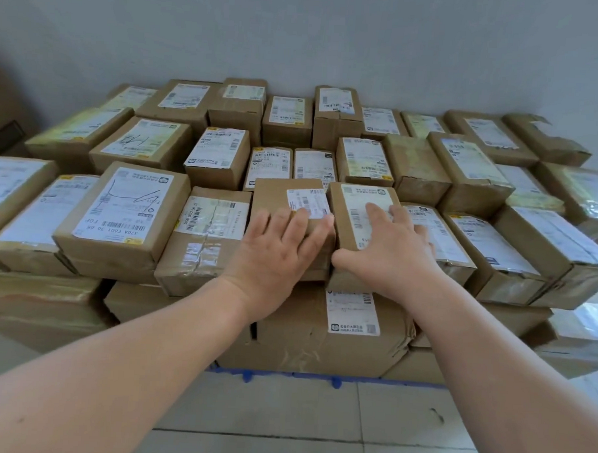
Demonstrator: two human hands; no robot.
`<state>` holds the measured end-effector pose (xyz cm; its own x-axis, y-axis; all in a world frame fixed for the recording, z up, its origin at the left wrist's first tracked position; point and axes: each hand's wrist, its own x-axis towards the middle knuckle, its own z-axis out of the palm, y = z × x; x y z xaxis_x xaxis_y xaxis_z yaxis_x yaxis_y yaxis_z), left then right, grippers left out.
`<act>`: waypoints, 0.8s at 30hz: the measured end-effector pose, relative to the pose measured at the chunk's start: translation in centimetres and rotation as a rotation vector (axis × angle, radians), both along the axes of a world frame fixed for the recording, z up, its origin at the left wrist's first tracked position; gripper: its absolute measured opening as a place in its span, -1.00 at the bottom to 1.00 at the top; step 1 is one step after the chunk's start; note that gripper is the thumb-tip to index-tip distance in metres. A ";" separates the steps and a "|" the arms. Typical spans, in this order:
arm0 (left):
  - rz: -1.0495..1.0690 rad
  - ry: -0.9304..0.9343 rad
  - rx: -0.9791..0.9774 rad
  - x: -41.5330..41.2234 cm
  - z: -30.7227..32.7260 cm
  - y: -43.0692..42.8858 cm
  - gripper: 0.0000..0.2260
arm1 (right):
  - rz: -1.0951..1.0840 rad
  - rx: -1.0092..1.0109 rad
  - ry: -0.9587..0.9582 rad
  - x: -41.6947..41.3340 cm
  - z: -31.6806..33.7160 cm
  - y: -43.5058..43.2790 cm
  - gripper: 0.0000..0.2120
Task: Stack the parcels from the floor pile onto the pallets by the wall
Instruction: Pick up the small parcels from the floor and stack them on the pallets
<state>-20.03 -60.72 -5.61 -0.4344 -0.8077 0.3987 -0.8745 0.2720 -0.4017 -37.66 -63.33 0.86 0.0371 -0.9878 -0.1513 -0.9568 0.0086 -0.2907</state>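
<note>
The left hand (276, 246) lies flat, fingers straight, on one parcel (275, 194). The right hand (389, 247) lies spread on the next parcel (339, 221), touching the first. Neither hand grips. Both parcels sit taped shut in the stack's top front row, on the blue pallet (284, 374) by the wall (299, 38).

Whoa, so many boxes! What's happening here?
A person is stacking parcels into a big pile against the wall. The left hand lies flat on one small box in the front row. The right hand is spread over the next box. Both boxes sit side by side on the top layer, over a bigger box. A blue pallet edge shows underneath.
</note>
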 end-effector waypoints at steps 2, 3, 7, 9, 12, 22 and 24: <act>-0.001 0.138 0.003 0.5 1.4 -0.2 -0.03 | -0.006 -0.001 -0.027 -0.6 0.7 -0.1 -0.09; 0.013 0.221 0.011 0.9 2.2 -0.1 -0.01 | -0.008 0.001 -0.043 -1.0 1.1 -0.2 -0.11; 0.083 0.497 0.065 2.4 5.0 0.3 0.01 | 0.009 -0.006 -0.062 -1.9 2.3 -0.3 -0.15; 0.108 0.579 0.076 2.9 5.7 0.5 0.02 | 0.012 -0.010 -0.055 -1.8 2.3 -0.2 -0.14; 0.118 0.610 0.067 3.4 6.0 0.7 0.04 | 0.021 0.002 -0.048 -1.2 2.1 0.2 -0.13; 0.055 0.504 0.029 2.7 5.0 1.8 0.03 | 0.057 0.053 0.052 -0.4 1.9 2.8 -0.18; 0.044 0.471 0.042 2.7 5.0 2.0 0.02 | 0.049 0.049 0.060 -0.3 1.8 3.2 -0.16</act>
<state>-17.32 -58.71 -0.62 -0.1791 -0.8408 0.5108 -0.9698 0.2382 0.0521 -37.93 -60.15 2.63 0.0744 -0.9764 -0.2026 -0.9722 -0.0258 -0.2329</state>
